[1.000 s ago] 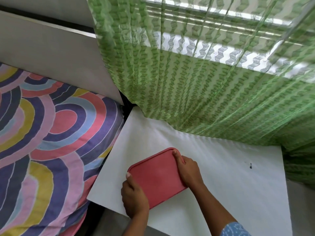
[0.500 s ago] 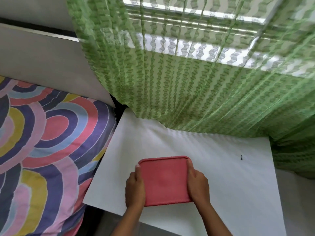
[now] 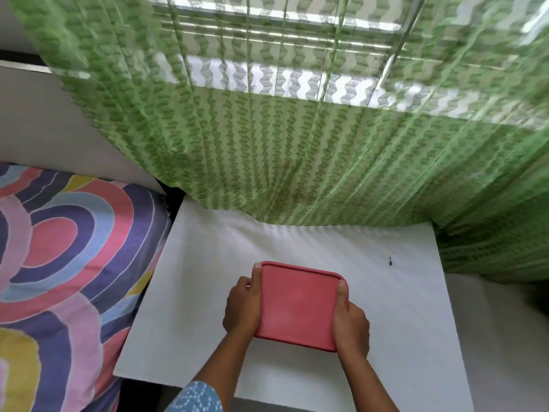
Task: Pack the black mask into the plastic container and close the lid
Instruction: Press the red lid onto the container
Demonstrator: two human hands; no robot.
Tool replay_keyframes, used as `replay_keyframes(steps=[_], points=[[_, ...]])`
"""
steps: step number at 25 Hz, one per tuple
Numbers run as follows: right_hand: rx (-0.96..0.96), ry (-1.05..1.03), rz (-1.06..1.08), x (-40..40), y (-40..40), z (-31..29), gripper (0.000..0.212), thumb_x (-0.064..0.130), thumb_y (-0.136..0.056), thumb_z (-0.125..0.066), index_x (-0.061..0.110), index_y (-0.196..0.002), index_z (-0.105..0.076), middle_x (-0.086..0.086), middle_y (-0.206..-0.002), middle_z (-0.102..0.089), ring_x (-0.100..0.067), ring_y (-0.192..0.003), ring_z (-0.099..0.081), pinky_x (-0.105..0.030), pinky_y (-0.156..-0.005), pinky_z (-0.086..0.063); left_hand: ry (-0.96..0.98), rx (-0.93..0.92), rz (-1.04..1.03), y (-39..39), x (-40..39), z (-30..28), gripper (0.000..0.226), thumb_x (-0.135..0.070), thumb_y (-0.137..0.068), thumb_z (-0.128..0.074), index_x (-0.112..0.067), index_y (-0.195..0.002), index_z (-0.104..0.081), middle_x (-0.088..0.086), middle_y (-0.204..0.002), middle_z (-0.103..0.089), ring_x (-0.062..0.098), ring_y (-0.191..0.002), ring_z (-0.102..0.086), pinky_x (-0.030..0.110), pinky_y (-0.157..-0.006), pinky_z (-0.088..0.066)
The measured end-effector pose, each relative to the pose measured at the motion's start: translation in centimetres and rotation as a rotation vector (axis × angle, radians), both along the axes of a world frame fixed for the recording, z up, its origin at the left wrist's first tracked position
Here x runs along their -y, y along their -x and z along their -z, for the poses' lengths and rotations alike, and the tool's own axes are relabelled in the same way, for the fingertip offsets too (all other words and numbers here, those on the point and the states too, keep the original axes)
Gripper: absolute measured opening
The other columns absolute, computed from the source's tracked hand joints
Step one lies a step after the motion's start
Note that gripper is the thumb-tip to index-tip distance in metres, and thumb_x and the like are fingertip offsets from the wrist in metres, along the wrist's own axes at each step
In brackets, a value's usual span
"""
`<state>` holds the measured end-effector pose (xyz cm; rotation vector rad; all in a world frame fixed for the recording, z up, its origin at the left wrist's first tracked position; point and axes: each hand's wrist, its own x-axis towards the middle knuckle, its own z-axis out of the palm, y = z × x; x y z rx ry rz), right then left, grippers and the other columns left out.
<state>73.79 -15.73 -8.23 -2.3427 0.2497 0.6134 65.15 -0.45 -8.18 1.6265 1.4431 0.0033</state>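
A square plastic container with a pink lid (image 3: pixel 297 304) rests on the white table (image 3: pixel 401 322); only the lid shows, the body under it is hidden. My left hand (image 3: pixel 242 304) grips its left edge, thumb on the lid's far left corner. My right hand (image 3: pixel 350 319) grips the right edge, thumb lying along the lid's rim. The lid lies flat on top. The black mask is not visible anywhere.
A green patterned curtain (image 3: pixel 297 159) hangs over the table's far edge and right side. A bed with a colourful swirl-patterned sheet (image 3: pixel 68 263) borders the table on the left. A small dark speck (image 3: pixel 390 261) marks the table at the right.
The container has turned from a diagonal angle to nearly square in front of me. My hands have shifted from its corners onto its left and right edges.
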Motion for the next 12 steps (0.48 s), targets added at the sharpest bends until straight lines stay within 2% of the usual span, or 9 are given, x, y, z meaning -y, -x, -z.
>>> replay_keyframes(steps=[4,9,12], points=[[0.029,0.001,-0.025,-0.5,-0.6,-0.2,0.076,0.08,-0.069,-0.007,0.018,-0.05,-0.047,-0.005,-0.063,-0.06,-0.024,-0.061,-0.055,-0.03,-0.052,-0.037,-0.05,-0.025,-0.041,0.0,0.2,0.3,0.069,-0.075,-0.083,-0.018,-0.019,-0.083,-0.057,0.007,-0.09,-0.065,0.027,-0.08,-0.059,0.035,-0.072,-0.044],[0.043,0.065,-0.062,-1.0,-1.3,0.1,0.075,0.077,-0.077,-0.011,0.018,-0.058,-0.053,-0.011,-0.08,-0.067,-0.032,-0.078,-0.06,-0.036,-0.067,-0.046,-0.064,-0.03,-0.049,-0.3,0.2,0.3,0.068,-0.072,-0.084,-0.016,-0.017,-0.083,-0.055,0.007,-0.089,-0.063,0.026,-0.079,-0.058,0.035,-0.072,-0.045],[0.045,0.063,-0.068,-1.0,-1.4,0.1,0.079,0.08,-0.071,-0.007,0.018,-0.065,-0.056,-0.011,-0.086,-0.068,-0.032,-0.081,-0.06,-0.038,-0.074,-0.048,-0.078,-0.048,-0.035,-0.4,0.1,0.4,0.067,-0.072,-0.084,-0.015,-0.018,-0.083,-0.054,0.007,-0.09,-0.064,0.025,-0.077,-0.057,0.035,-0.072,-0.045]])
